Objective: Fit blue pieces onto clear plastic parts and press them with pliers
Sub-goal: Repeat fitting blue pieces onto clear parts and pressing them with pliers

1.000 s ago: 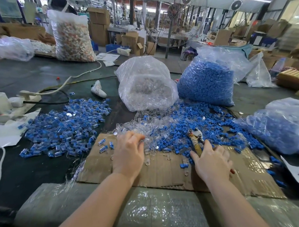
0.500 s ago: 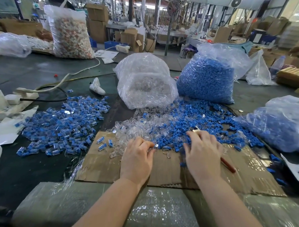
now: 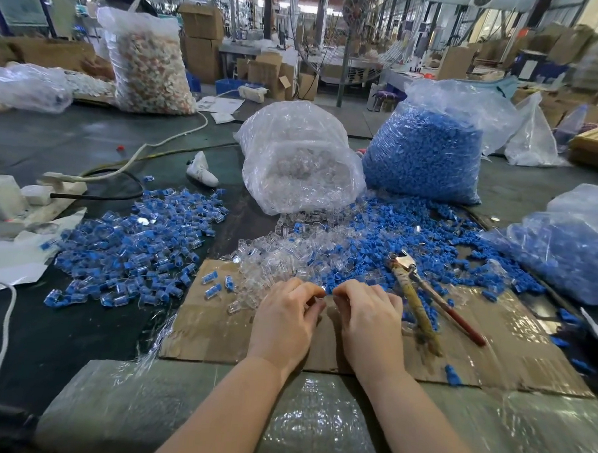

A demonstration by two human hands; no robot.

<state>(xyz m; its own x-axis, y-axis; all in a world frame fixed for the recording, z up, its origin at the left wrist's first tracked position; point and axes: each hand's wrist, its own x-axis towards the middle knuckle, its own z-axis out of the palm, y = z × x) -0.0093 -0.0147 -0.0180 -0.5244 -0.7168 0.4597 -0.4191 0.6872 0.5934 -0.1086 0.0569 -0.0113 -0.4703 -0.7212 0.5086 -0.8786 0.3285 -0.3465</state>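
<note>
Hands meet over the cardboard to join two small pieces

Fingers of my left hand (image 3: 284, 323) and my right hand (image 3: 368, 323) are curled and nearly touch at the tips, each pinching something small; I cannot tell which piece is in which hand. I judge the fitting happens now, close to my body, so I can see it. Loose clear plastic parts (image 3: 275, 259) and blue pieces (image 3: 376, 240) lie just beyond the fingertips, easy to reach. Pliers (image 3: 421, 300) lie free just right of my right hand, ready for pressing. Finished ones (image 3: 132, 250) are piled far left of the left hand.
</note>
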